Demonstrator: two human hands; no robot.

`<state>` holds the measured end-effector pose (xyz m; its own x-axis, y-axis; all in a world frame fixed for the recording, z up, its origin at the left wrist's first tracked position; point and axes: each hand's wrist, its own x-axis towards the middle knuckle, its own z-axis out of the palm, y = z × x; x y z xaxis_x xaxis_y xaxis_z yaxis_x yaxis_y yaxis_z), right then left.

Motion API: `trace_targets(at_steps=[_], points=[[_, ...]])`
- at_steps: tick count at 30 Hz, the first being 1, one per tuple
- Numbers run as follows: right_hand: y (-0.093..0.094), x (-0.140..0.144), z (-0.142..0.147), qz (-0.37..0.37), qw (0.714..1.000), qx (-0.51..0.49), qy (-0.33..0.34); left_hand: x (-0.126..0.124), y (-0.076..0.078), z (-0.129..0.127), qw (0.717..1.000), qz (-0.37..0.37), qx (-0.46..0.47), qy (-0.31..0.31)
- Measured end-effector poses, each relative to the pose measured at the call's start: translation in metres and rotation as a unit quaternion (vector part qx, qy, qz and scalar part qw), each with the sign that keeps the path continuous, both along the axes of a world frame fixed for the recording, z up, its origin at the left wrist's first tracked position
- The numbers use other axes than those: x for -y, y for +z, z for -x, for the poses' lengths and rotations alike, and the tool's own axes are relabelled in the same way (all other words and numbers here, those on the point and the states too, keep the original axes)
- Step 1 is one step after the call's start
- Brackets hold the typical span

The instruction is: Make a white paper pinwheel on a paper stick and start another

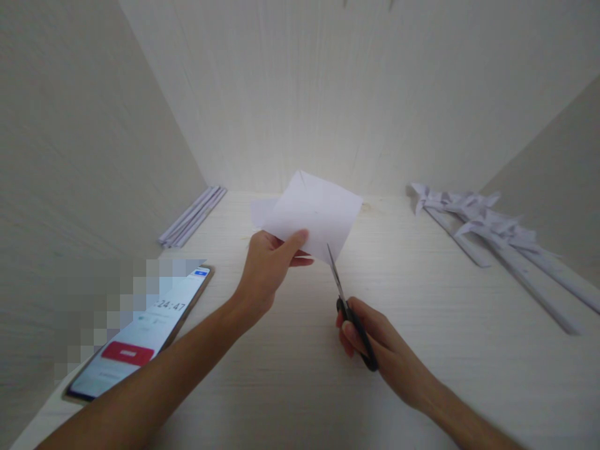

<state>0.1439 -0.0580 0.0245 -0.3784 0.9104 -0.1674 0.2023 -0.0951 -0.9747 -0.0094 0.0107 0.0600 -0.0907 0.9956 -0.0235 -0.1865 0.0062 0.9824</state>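
A square sheet of white paper [319, 209] is pinched at its near left edge by my left hand [269, 269], thumb on top and fingers beneath. My right hand [375, 337] is closed round the black handles of a pair of scissors [357, 337]. The scissors point away from me, and their blades meet the near corner of the paper. One blade lies over the sheet; whether a cut runs into the paper is too small to tell. Behind the held sheet, another piece of white paper [260, 212] lies partly hidden on the table.
To the left, several rolled paper sticks [192, 217] lie by the wall. A phone [135, 344] with a lit timer screen rests at the near left, partly behind my left forearm. On the right are several paper pinwheels [497, 222] on sticks. Pale walls enclose the table [290, 387].
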Motion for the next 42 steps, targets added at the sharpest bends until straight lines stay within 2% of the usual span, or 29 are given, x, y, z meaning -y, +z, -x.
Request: trace_targets(at_steps=[33,42], points=[[-0.005,0.000,-0.001,-0.027,0.999,0.027,0.003,0.000,-0.001,0.000,1.000,-0.009,0.014,-0.016],[-0.012,0.000,-0.003,-0.033,0.998,0.042,-0.010,0.000,-0.001,0.001,1.000,-0.011,0.016,-0.015]])
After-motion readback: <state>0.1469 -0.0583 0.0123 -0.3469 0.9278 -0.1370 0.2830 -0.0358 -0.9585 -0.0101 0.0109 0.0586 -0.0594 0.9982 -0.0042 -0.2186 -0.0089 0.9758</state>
